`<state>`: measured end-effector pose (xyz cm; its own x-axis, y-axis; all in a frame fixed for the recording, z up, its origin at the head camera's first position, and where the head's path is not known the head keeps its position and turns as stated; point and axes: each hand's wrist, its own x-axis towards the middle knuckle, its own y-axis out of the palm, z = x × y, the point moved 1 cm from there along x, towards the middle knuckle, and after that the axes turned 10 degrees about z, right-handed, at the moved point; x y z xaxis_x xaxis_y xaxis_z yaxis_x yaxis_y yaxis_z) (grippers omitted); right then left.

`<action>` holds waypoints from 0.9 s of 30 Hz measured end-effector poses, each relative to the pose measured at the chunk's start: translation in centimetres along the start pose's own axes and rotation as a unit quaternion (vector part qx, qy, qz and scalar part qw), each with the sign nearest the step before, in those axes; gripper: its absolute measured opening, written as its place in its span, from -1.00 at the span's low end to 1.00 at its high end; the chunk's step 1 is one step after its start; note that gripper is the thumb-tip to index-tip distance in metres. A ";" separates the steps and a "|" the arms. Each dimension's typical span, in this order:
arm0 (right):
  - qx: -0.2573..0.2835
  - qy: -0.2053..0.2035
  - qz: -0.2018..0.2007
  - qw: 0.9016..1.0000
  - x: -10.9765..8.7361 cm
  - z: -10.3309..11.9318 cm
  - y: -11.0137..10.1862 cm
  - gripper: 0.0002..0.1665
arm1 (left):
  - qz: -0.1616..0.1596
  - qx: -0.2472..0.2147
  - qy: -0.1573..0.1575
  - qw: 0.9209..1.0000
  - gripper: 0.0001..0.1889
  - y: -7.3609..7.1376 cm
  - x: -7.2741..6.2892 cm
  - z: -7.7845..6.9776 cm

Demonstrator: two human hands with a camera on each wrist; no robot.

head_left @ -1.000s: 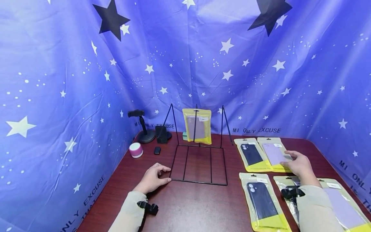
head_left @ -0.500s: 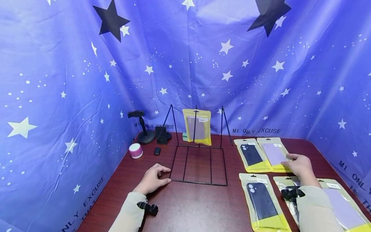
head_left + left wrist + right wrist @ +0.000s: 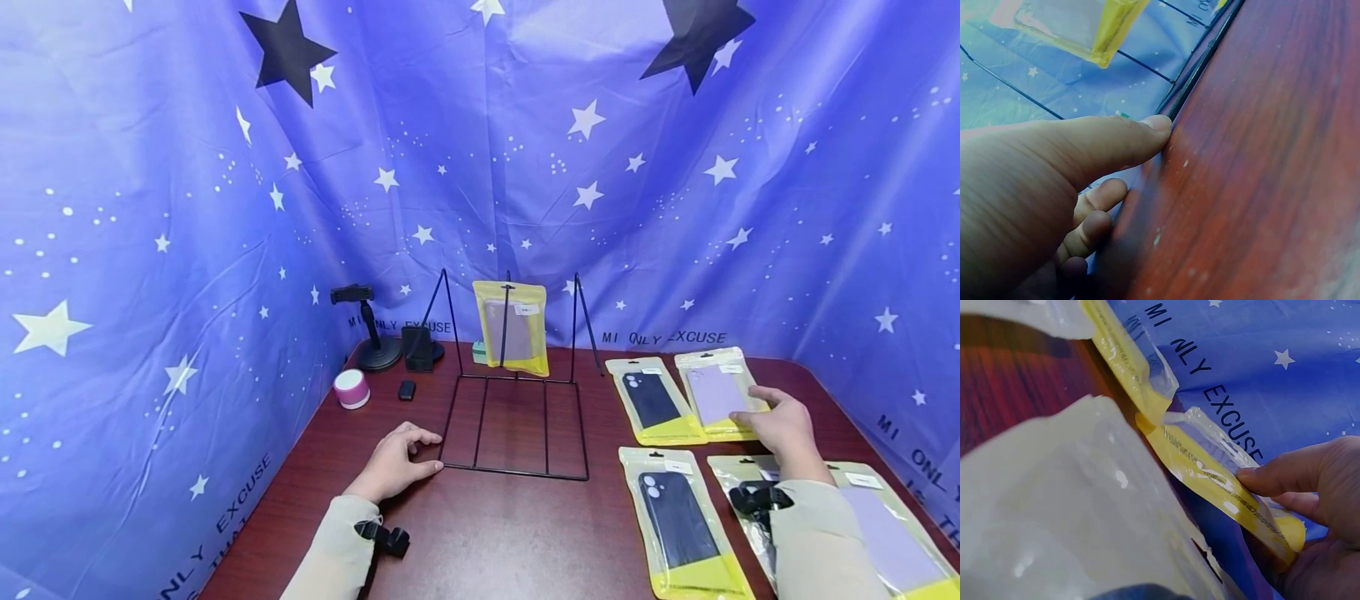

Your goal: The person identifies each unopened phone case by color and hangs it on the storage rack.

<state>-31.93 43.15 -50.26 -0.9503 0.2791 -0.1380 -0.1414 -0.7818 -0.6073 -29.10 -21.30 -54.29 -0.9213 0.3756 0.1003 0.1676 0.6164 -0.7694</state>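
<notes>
At the right back, my right hand [image 3: 782,425] pinches the lower right edge of a clear, yellow-ended bag holding a lilac phone case [image 3: 716,395]. In the right wrist view the thumb [image 3: 1260,481] lies on top of the bag, fingers under its edge. A bagged dark phone case [image 3: 651,398] lies just left of it. My left hand [image 3: 397,462] rests at the front left corner of a black wire display rack [image 3: 513,473], thumb and index fingertips apart at its base. Another bagged lilac case [image 3: 517,329] hangs on the rack's middle hook.
Nearer the front right lie another bagged dark case [image 3: 678,517], a bag [image 3: 738,471] partly under the right forearm, and a larger bagged lilac case [image 3: 888,533]. Back left are a phone stand [image 3: 377,354], a black block [image 3: 417,348], a pink-and-white round tub [image 3: 352,389] and a small black piece [image 3: 407,390].
My right hand has shifted the bagged lilac case a little back and right, opening a gap beside the dark one. My left hand and the rack have stayed put.
</notes>
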 end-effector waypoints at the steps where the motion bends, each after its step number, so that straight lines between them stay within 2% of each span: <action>1: 0.006 -0.002 0.001 1.000 0.0 -0.1 0.0 -0.10 | 0.000 0.000 0.000 1.000 -0.62 0.0 0.0 0.0; 9: 0.017 -0.023 0.015 0.999 0.2 -0.3 -0.1 -0.18 | -0.001 0.003 0.005 1.000 -0.62 0.0 0.0 0.0; 15: 0.037 -0.030 0.002 0.999 0.0 0.0 -0.2 -0.19 | -0.005 0.001 0.013 1.000 -0.61 -0.1 0.0 -0.1; 27: 0.046 -0.053 -0.031 0.997 -0.6 0.9 -0.6 -0.26 | -0.002 -0.004 0.010 1.000 -0.61 -0.2 -0.1 -0.4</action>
<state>-31.56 43.00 -49.08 -0.9619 0.2730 -0.0161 -0.2218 -0.8133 -0.5379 -28.91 -21.21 -53.93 -0.9147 0.3868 0.1170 0.1660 0.6236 -0.7640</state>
